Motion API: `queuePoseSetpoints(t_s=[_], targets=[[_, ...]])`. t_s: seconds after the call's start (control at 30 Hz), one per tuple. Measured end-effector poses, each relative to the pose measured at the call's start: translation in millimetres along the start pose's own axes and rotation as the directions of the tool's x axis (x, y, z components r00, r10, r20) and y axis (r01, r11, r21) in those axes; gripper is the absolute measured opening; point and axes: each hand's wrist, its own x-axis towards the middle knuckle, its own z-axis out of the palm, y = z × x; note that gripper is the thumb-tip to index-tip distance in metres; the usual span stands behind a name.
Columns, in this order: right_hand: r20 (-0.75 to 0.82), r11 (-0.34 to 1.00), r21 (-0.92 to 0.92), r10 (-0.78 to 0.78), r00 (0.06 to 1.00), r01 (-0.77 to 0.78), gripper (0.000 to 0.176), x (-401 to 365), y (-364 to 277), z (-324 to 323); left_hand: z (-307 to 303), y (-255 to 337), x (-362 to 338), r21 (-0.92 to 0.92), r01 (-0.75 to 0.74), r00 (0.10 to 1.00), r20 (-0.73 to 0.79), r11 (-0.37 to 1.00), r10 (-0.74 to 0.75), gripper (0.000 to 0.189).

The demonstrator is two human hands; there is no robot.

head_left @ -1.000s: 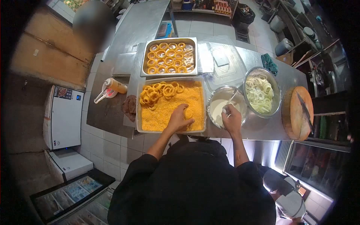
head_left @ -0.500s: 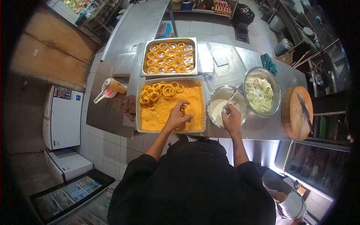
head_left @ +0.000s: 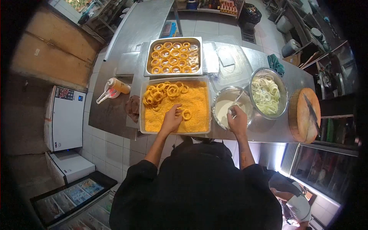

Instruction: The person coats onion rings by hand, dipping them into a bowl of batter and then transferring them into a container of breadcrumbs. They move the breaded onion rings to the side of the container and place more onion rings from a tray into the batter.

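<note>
My left hand is low over the orange crumbs in a plastic tub, its fingers curled and a little apart. Just right of its fingertips a crumb-coated onion ring lies on the crumbs. More coated rings are heaped at the tub's back left. My right hand is closed on a thin pale utensil over a steel bowl of creamy batter; I cannot make out the utensil's kind. Behind the tub, a steel pan holds rows of coated rings on clear film.
Right of the batter, a steel bowl holds raw onion rings. A knife lies on a round chopping board. At left are a squeeze bottle and a brown cloth. Another person is at lower right.
My left hand has moved left and slightly back toward me, uncovering the coated ring on the crumbs. My right hand stays at the batter bowl with the utensil.
</note>
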Motion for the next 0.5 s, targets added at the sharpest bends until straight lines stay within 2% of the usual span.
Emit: queuePoseSetpoints(t_s=[0.17,0.23,0.27,0.33,0.37,0.43,0.5], targets=[[0.002,1.0,-0.005,-0.013,1.0,0.013,0.015,-0.1,0.2,0.0,-9.1,1.8,-0.9,-0.017,0.025,1.0,0.01,1.0,-0.025,0.054],[0.008,1.0,-0.012,-0.02,1.0,0.02,0.015,0.2,-1.6,-1.5,-8.4,1.7,0.0,-0.254,0.179,0.984,0.047,0.95,-0.173,0.052],[0.011,0.999,-0.019,-0.028,1.0,0.029,0.014,0.2,-2.4,-2.4,-8.7,1.6,0.0,-0.254,0.182,0.983,0.049,0.95,-0.176,0.052],[0.008,0.999,-0.012,-0.036,0.999,0.036,0.014,0.9,1.1,-0.7,-9.1,0.9,-0.1,-0.099,0.162,0.987,-0.005,0.982,-0.163,0.052],[0.002,0.999,-0.004,-0.047,0.999,0.047,0.014,1.0,2.7,0.1,-8.7,0.9,-1.4,-0.1,0.163,0.986,-0.005,0.982,-0.164,0.052],[-0.004,0.999,-0.004,-0.042,0.999,0.042,0.014,0.5,-0.1,-0.5,-8.3,5.0,-6.2,0.299,0.106,0.994,-0.053,0.948,-0.094,0.05],[-0.009,0.999,-0.003,-0.036,0.999,0.036,0.014,-0.2,-0.2,0.1,-4.6,9.4,-11.9,0.285,0.103,0.994,-0.059,0.953,-0.09,0.048]])
